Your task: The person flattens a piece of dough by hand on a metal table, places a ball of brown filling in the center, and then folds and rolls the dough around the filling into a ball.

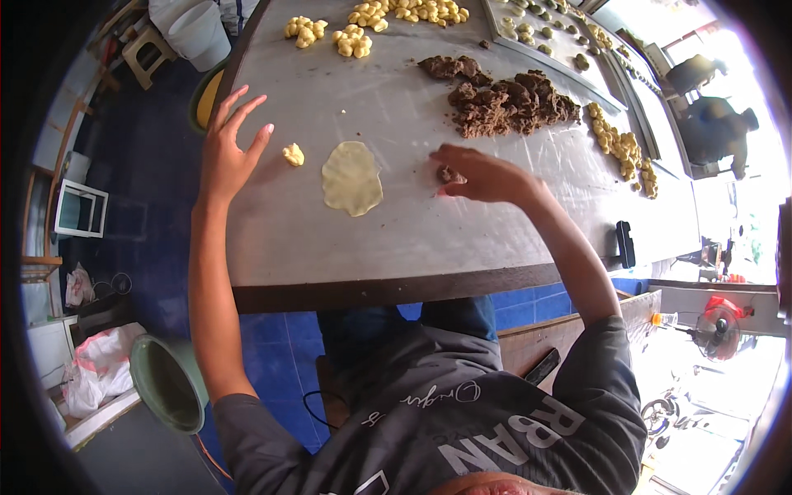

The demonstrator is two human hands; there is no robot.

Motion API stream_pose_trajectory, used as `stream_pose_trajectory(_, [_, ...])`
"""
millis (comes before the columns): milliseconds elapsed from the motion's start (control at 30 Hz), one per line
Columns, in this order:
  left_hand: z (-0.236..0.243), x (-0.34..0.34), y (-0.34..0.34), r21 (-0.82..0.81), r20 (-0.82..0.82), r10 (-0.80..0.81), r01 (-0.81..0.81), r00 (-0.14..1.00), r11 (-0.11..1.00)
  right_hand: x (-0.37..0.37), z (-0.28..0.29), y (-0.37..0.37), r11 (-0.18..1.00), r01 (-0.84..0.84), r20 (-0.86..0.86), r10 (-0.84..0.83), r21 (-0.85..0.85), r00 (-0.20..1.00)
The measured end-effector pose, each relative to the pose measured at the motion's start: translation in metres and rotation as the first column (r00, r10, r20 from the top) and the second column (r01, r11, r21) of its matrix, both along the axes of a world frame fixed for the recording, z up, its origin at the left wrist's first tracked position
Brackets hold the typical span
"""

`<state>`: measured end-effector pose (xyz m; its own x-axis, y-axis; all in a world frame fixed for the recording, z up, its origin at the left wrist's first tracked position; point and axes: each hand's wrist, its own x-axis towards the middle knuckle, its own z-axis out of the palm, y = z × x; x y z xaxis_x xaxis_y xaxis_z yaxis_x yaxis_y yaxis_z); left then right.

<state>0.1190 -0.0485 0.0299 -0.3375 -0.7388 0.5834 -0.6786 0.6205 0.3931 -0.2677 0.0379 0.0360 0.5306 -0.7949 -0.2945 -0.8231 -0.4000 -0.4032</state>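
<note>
A thin, flat round of pale dough point(352, 179) lies on the metal tabletop in front of me. To its left is a small lump of yellow dough point(293, 154). My left hand point(233, 157) hovers by the table's left edge, fingers spread and holding nothing. On the right, my right hand point(487, 175) curls its fingers and thumb around a small lump of brown filling point(450, 174); part of the lump is hidden by the hand. Beyond this hand sits a large crumbly heap of brown filling point(511, 103).
Clusters of yellow dough pieces point(353, 41) lie at the table's far side, more yellow pieces point(619, 147) at the right. A tray point(569, 73) with small greenish balls stands far right. A black object point(625, 244) rests near the right front edge. A green tub point(169, 384) stands lower left.
</note>
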Motion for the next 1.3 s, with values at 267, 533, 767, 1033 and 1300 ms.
stream_pose_trajectory(267, [-0.001, 0.005, 0.003, 0.012, 0.035, 0.014, -0.014, 0.999, 1.0, 0.01, 0.015, 0.004, 0.999, 0.024, 0.05, -0.027, 0.048, 0.998])
stream_pose_trajectory(533, [-0.001, 0.006, 0.001, 0.008, 0.03, -0.01, 0.01, 1.0, 1.0, 0.003, 0.016, -0.002, 0.996, -0.04, -0.074, 0.046, 0.083, 0.996])
stream_pose_trajectory(767, [-0.001, 0.006, 0.001, -0.018, 0.033, -0.026, 0.027, 0.999, 0.999, -0.005, 0.025, 0.0, 0.996, 0.073, -0.132, -0.065, 0.055, 0.989])
stream_pose_trajectory(1033, [-0.002, 0.004, 0.001, -0.014, 0.046, -0.023, 0.024, 0.999, 1.0, -0.012, 0.02, 0.001, 0.994, -0.054, -0.151, 0.068, 0.097, 0.986])
stream_pose_trajectory(1300, [-0.001, 0.005, 0.001, 0.016, 0.04, -0.015, 0.014, 0.999, 1.0, -0.012, 0.019, 0.003, 0.991, 0.121, -0.132, -0.112, 0.059, 0.985])
